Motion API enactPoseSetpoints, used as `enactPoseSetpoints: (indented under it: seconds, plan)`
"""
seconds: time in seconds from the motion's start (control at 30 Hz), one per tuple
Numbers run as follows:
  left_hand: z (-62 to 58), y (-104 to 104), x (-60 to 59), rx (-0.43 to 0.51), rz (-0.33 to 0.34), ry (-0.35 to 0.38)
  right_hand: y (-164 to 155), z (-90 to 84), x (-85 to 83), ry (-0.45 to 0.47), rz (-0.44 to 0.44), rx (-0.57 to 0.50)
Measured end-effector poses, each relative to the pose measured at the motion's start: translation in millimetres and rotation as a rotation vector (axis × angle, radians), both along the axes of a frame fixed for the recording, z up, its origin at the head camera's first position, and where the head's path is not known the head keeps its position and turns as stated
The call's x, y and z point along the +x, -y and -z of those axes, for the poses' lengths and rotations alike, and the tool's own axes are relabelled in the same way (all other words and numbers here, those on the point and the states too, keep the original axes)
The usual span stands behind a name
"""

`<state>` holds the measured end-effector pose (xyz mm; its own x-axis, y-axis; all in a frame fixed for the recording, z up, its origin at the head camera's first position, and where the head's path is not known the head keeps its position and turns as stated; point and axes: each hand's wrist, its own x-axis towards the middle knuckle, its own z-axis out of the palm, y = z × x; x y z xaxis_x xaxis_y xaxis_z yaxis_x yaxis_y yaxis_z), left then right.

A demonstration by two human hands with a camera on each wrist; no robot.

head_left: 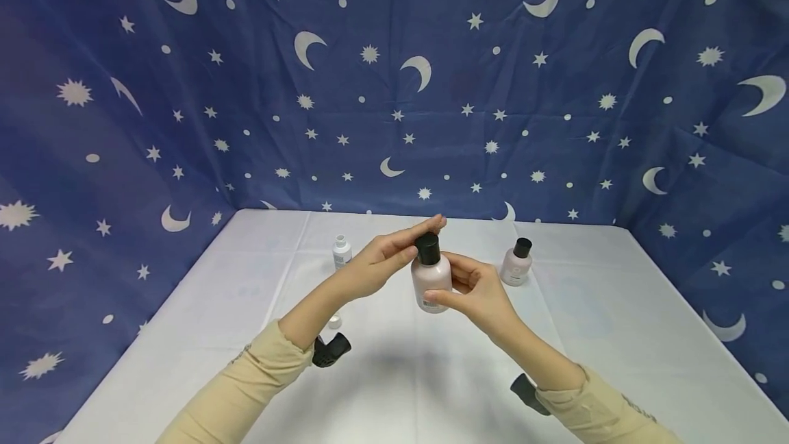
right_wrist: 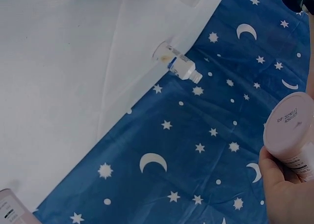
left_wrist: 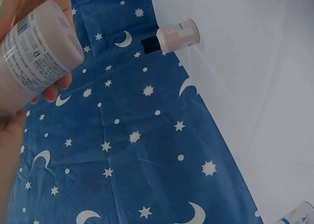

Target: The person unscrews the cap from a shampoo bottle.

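One pink bottle (head_left: 433, 284), held in the air above the bench (head_left: 616, 307), close to upright with a slight tilt; black cap (head_left: 428, 249) on, printed label and barcode on the body, date stamp on the base in the right wrist view.
One left hand (head_left: 376, 267): pinching the black cap, thumb on the near side, fingers nearly straight along the far side.
One right hand (head_left: 477, 290): pinching the pink bottle's body between thumb and fingers.
One second bottle (head_left: 515, 267), same pink with a dark cap, standing on the bench beyond the right hand.
One white bottle (head_left: 342, 252), standing, threaded neck bare, partly hidden behind the left arm.
One white cap (head_left: 335, 321), on the bench just beside the left forearm.
Two beige sleeves (head_left: 246, 375), one per arm.
One blue cloth (head_left: 370, 88), printed with moons and stars, behind the bench.
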<state>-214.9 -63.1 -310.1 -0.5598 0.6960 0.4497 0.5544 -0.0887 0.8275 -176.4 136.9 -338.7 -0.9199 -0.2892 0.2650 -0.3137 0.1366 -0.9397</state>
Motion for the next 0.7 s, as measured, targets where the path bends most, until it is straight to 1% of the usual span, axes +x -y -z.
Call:
enactPoseSetpoints:
  seconds: [0.07,0.17,0.3,0.4,0.5,0.6,0.7]
  plan:
    - [0.1,0,-0.1,0.025,0.007,0.014,1,0.4,0.1,0.004,-0.003,0.001]
    - [0.8,-1,0.4,0.055,-0.025,0.037,0,1.5,0.4,0.008,0.010,0.011]
    - [0.5,-4,1.2,0.099,-0.118,0.101,-1,1.8,-1.0,0.010,0.031,0.021]
    - [-0.7,-7,1.8,0.124,-0.198,0.133,-1,1.2,-2.9,0.008,0.033,0.018]
    - [-1.2,-8,1.8,0.127,-0.262,0.130,-1,1.1,-4.5,0.007,0.025,0.013]
    - [-1.6,-9,1.3,0.125,-0.312,0.106,-2,1.9,-6.1,0.001,0.014,0.010]
    - [-1.6,-11,-0.2,0.133,-0.342,0.079,-2,2.4,-7.8,-0.008,0.008,0.004]
